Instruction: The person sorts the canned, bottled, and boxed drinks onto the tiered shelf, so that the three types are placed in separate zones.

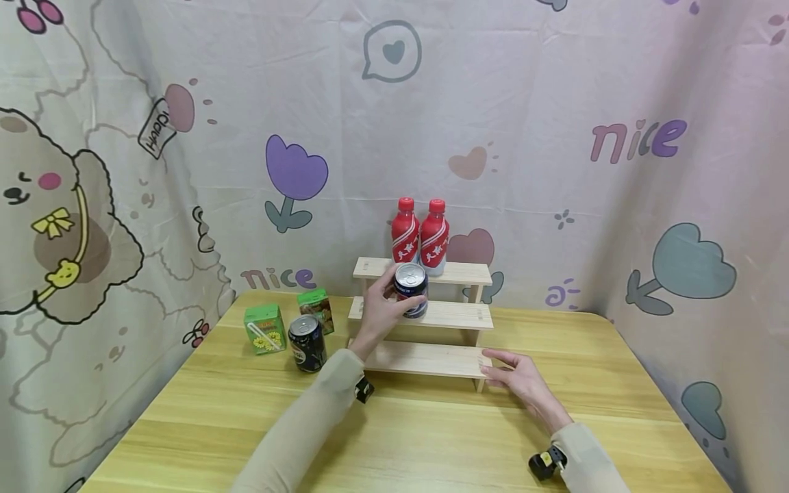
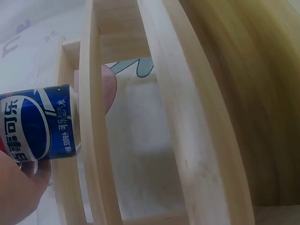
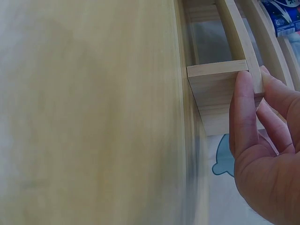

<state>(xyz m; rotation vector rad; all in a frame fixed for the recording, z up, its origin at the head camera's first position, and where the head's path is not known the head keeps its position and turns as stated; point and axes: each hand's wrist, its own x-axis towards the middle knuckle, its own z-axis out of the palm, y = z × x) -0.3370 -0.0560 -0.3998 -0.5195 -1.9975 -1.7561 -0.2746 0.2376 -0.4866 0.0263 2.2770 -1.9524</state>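
Note:
My left hand [image 1: 381, 311] grips a blue cola can [image 1: 411, 279] upright at the middle tier of a three-step wooden display rack [image 1: 425, 359]. In the left wrist view the can [image 2: 40, 124] has its base close to the step's edge; I cannot tell whether it touches. At the rack's right end, my right hand [image 1: 522, 381] pinches the end of the lowest board, fingers and thumb on either side of it in the right wrist view. Two red bottles [image 1: 405, 231] with red caps stand side by side on the top tier.
Left of the rack, a dark can [image 1: 307, 344] stands on the wooden table [image 1: 425, 438]. Beside it are a green drink carton [image 1: 265, 330] with a straw and a green-and-brown carton [image 1: 316, 309]. A patterned cloth [image 1: 394, 130] hangs behind the table.

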